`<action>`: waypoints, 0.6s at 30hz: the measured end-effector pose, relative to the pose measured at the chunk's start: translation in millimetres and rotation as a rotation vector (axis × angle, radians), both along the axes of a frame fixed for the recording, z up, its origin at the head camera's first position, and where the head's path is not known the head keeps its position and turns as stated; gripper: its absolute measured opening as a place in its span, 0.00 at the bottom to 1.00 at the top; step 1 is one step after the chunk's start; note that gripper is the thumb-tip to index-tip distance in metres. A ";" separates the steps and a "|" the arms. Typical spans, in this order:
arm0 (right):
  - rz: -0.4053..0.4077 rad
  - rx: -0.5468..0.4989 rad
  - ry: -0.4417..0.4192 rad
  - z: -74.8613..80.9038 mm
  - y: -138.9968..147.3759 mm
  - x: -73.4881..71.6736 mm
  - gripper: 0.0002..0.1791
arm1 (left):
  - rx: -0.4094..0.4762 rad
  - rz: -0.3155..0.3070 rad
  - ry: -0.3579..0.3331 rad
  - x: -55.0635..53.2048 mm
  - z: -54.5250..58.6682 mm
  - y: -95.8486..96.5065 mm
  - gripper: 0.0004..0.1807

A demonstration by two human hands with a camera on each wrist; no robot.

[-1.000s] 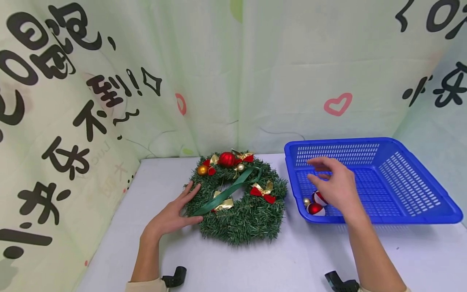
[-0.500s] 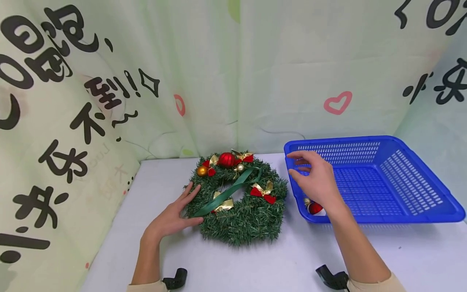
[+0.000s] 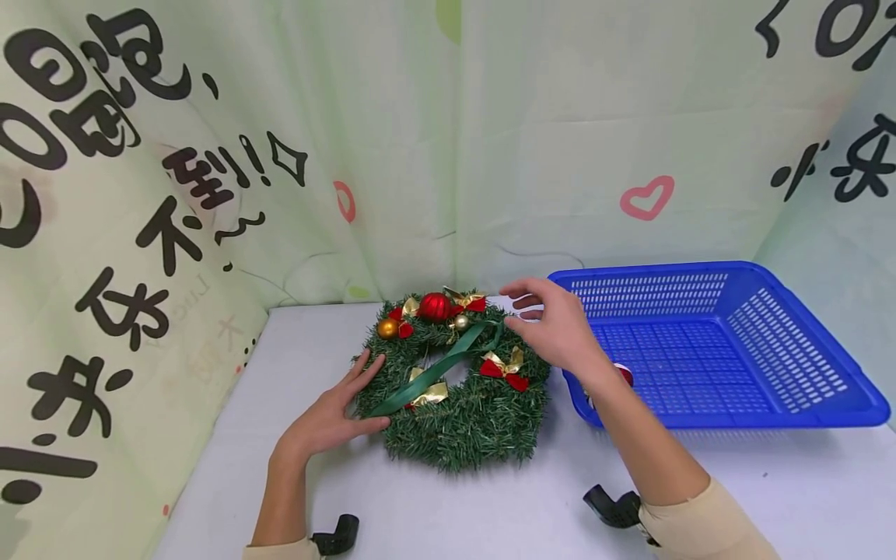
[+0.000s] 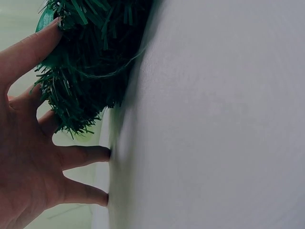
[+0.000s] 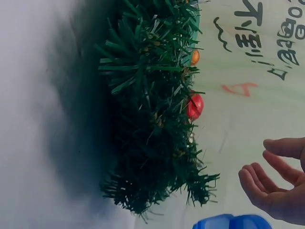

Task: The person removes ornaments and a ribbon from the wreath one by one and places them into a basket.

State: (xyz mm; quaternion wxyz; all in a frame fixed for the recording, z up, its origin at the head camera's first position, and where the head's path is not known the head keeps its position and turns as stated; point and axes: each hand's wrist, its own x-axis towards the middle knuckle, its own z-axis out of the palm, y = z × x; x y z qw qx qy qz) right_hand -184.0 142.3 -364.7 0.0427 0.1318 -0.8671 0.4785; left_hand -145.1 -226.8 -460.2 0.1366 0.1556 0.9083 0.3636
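Observation:
A green Christmas wreath [image 3: 462, 435] lies on the table, dressed with a red ball [image 3: 435, 307], a gold ball [image 3: 387, 327], red and gold bows [image 3: 505, 372] and a green ribbon [image 3: 427, 377]. My left hand [image 3: 336, 416] rests on its left side with fingers spread. In the left wrist view the thumb touches the greenery [image 4: 90, 71] while two fingertips touch the table. Over the wreath's upper right edge hovers my right hand [image 3: 560, 327], fingers loosely bent. The right wrist view shows that hand [image 5: 276, 186] holding nothing, apart from the greenery.
A blue plastic basket [image 3: 756, 421] stands right of the wreath. Inside it a red and white ball [image 3: 624, 375] shows partly behind the right forearm. A printed curtain [image 3: 518, 155] hangs behind the table [image 3: 476, 521].
My right hand has moved left from over the basket to the wreath's upper right edge. The left hand and wreath stay where they were.

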 end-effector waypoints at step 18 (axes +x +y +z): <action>0.091 0.020 -0.114 8.2 -30.1 -32.6 0.21 | -0.011 -0.009 0.009 0.5 0.0 -0.9 0.54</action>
